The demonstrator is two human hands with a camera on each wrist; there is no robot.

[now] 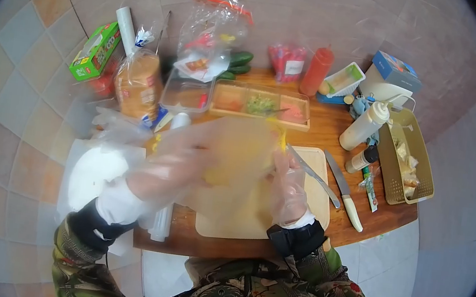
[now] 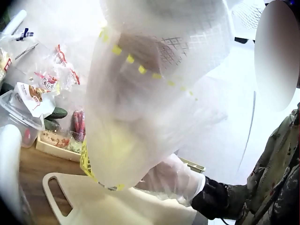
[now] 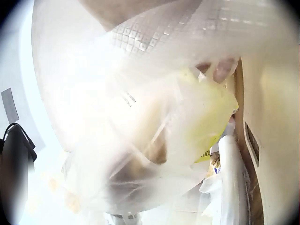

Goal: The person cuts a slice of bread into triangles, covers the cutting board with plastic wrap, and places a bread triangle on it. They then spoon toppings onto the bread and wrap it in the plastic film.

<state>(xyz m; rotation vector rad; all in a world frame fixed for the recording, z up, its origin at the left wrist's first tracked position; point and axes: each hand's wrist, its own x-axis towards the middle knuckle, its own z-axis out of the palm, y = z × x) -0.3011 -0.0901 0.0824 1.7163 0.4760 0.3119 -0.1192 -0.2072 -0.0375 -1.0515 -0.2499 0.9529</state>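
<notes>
A hazy, translucent plastic bag (image 1: 244,149) with yellow marks along its edge is held up over a cream cutting board (image 1: 228,227). My right hand (image 1: 289,193), in a clear disposable glove, pinches the bag's right edge; its fingers curl there in the left wrist view. On the other side my gloved left hand (image 1: 167,169) is motion-blurred against the bag. Its fingers are veiled by plastic in both wrist views, so I cannot tell how they hold it. A yellowish patch (image 2: 117,145) shows through the bag.
Two knives, one with a white handle (image 1: 352,213), lie right of the board. A plastic-film roll (image 1: 162,222) stands out at left, near bagged bread (image 1: 137,86). Behind are a divided tray (image 1: 236,114) of fillings and a clear box (image 1: 184,101). Bottles and a basket (image 1: 425,171) line the right.
</notes>
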